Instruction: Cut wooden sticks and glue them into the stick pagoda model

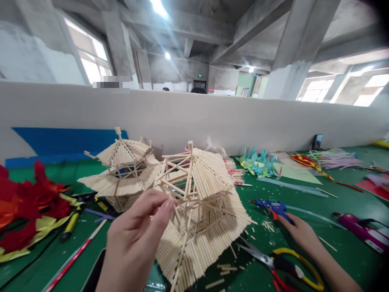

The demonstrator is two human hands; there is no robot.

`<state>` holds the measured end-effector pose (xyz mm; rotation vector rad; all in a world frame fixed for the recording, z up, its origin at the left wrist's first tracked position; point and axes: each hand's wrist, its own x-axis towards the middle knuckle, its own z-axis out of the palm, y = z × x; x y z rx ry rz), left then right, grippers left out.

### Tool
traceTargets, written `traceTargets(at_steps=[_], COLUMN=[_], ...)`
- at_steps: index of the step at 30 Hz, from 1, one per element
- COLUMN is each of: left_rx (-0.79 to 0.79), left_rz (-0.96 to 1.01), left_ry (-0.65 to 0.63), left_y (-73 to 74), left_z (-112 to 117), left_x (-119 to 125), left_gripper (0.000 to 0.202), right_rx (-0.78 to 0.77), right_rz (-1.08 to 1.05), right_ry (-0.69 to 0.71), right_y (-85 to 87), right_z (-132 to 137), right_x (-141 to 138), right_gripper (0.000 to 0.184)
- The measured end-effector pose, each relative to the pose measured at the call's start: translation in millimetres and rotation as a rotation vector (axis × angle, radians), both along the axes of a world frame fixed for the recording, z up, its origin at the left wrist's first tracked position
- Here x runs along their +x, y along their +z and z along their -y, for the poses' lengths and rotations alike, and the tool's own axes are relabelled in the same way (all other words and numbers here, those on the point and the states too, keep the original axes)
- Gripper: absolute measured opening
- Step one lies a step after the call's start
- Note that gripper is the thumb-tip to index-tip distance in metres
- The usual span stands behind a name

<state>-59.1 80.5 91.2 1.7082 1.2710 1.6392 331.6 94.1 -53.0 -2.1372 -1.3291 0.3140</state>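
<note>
A small pavilion model [212, 178] built from thin wooden sticks stands in front of me, its layered roof partly covered and its left side still showing bare framing. At that open side, my left hand [136, 235] has thumb and forefinger pinched together on what looks like a thin wooden stick [176, 215]; the fingers hide most of it. To the right, my right hand [299, 233] is closed on the handle of a blue glue gun [272, 206], which lies low over the table with its nozzle pointing left toward the model.
A second stick pavilion [121, 174] stands behind on the left. Scissors [273, 261] and cut stick pieces [225, 271] lie near the front. A purple glue gun [364, 231] is at the right, red paper flowers [33, 202] at the left. A white partition [182, 117] closes the back.
</note>
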Motion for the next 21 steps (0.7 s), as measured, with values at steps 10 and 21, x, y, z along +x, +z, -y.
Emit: traceTargets(at_steps=[10, 21], left_rx=[-0.098, -0.138], left_rz=[-0.208, -0.195], left_ry=[-0.128, -0.157], left_y=[31.8, 36.1], left_z=[-18, -20], left_x=[14, 21], left_gripper=[0.019, 0.018], right_rx=[0.541, 0.701], right_rz=[0.141, 0.206], right_ry=[0.393, 1.118], right_y=[119.1, 175.2], right_z=[18, -7], right_x=[-111, -204], right_gripper=[0.040, 0.066])
